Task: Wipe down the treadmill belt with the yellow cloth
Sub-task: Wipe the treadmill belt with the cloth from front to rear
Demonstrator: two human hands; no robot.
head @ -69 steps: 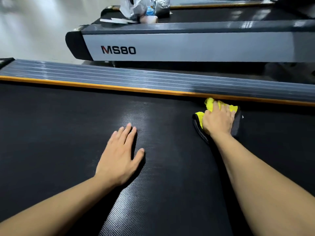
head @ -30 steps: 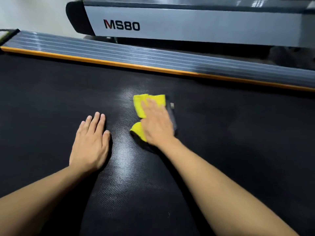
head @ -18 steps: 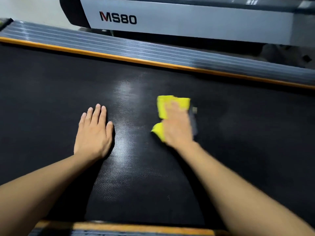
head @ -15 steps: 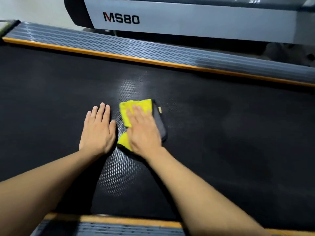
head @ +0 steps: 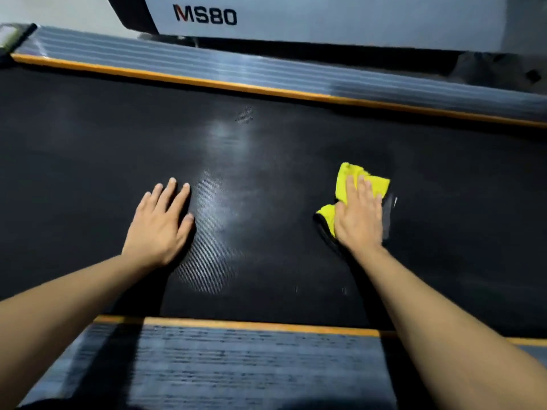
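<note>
The black treadmill belt (head: 88,149) fills the middle of the head view, with a pale sheen at its centre. My right hand (head: 359,217) presses flat on the folded yellow cloth (head: 344,180), which has a dark grey underside, on the right part of the belt. My left hand (head: 161,224) lies flat on the belt to the left, palm down, fingers slightly apart, holding nothing. The two hands are well apart.
Ribbed grey side rails with orange edging run along the far side (head: 266,72) and the near side (head: 251,365) of the belt. Beyond the far rail stands another treadmill's grey side panel marked MS80 (head: 325,22).
My right hand has slid the yellow cloth to the right, away from my left hand. The left hand stays planted. The view has tilted down, showing more of the near rail.
</note>
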